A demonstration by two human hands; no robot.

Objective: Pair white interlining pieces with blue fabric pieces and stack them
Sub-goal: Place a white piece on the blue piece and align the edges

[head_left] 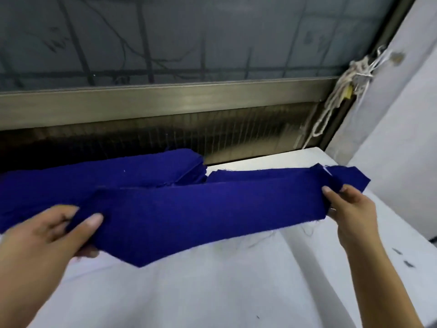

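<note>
Currently, in the head view, 1 long blue fabric piece (201, 214) spans between both hands above the white-covered table (236, 292). The left hand (59, 230) pinches its left end, thumb on top. The right hand (350, 204) grips its right end. A blue fabric stack (106, 176) lies behind it along the table's far edge.

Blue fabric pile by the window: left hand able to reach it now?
Probably yes: the blue fabric pile lies just behind the left hand, nothing between. But that hand grips the long blue piece with the right hand, so it must release first.
</note>
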